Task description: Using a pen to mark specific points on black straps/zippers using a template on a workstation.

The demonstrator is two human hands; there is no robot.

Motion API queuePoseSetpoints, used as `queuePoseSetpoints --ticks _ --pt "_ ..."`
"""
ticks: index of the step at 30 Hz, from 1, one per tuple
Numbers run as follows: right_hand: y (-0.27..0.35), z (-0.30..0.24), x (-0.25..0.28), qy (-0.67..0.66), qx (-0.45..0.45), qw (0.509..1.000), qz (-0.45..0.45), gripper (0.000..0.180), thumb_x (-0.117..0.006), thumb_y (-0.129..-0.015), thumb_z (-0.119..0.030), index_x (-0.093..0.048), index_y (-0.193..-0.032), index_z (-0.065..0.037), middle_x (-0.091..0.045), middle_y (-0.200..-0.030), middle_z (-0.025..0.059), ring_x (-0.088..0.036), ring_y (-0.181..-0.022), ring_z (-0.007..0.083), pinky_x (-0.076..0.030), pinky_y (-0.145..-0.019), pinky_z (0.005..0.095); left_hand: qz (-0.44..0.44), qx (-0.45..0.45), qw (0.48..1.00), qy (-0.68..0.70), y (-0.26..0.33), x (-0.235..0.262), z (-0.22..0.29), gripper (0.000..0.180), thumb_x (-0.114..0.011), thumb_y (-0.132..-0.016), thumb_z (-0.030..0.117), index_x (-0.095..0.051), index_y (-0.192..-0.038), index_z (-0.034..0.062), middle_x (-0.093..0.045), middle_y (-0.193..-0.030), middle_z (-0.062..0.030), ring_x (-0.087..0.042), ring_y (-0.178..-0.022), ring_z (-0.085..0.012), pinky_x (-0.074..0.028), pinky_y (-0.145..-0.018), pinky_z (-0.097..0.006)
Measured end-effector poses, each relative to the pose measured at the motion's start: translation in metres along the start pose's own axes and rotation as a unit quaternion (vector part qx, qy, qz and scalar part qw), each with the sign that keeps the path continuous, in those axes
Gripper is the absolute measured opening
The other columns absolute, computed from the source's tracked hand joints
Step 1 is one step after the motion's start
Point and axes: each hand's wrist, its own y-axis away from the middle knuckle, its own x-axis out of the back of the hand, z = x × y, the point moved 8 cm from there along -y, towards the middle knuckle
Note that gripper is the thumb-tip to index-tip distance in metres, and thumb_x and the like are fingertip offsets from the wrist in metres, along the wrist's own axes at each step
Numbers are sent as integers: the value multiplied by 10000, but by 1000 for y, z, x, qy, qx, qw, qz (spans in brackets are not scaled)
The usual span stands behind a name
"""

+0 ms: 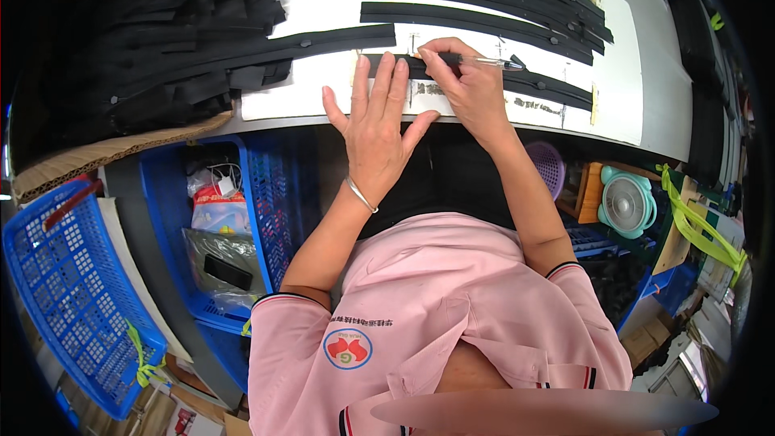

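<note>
A black fabric strip (565,92) lies across the white sheet (623,81) on the table, close to its near edge. My left hand (378,125) rests flat on the strip's left part, fingers stretched and thumb out to the side. Just right of it, my right hand (475,93) grips a clear-barrelled pen (494,63), its tip end pointing left, down at the strip. The exact tip is hidden by my fingers. Pen marks and dark smudges show on the sheet around the strip. Farther back lie several similar black strips (476,18) with small round pieces on them.
A big heap of black strips (178,40) covers the table's left side, with a cardboard edge (121,149) below it. Under the table stand a blue crate (257,218) holding bags and a phone (228,272), another blue basket (73,274), and a turquoise fan (628,202) at right.
</note>
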Motion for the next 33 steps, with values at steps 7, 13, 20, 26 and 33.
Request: queuePoseSetpoints --ticks 7,13,20,26,33 --pt "3 -1 5 -47 10 999 -19 170 -704 -969 -98 -741 -989 67 -759 -888 54 -643 -683 68 -496 -589 225 -10 1 1000 -4 0 -1 0 762 -745 -876 509 -544 -1490 106 -523 -1537 -56 -370 -1498 -313 -35 -1184 -652" --pt "5 4 0 -12 -11 998 -53 136 -712 -940 -78 -745 -946 55 -752 -843 43 -598 -615 53 -446 -531 226 -18 3 1000 0 0 -2 -1 753 -746 -879 497 -544 -1491 107 -508 -1551 -57 -357 -1509 -307 -27 -1189 -645" --pt "6 -1 12 -82 33 996 -15 187 -719 -908 -118 -703 -803 37 -743 -805 40 -520 -476 115 -383 -460 283 -17 -14 1000 -17 -1 -3 1 748 -752 -874 505 -559 -1468 93 -508 -1552 -59 -342 -1519 -298 -10 -1196 -640" --pt "26 12 95 -52 -5 985 166 139 -668 -989 -112 -723 -937 5 -697 -737 26 -542 -577 48 -423 -514 234 -28 -4 999 -30 1 -5 -2 765 -753 -878 515 -543 -1483 95 -499 -1564 -55 -327 -1526 -294 -4 -1205 -629" --pt "25 27 99 32 -3 990 140 212 -666 -984 -123 -689 -842 33 -644 -691 38 -504 -530 86 -398 -505 272 -28 -6 999 -27 1 -4 -2 786 -755 -879 515 -525 -1501 94 -494 -1570 -47 -320 -1529 -292 3 -1208 -627"
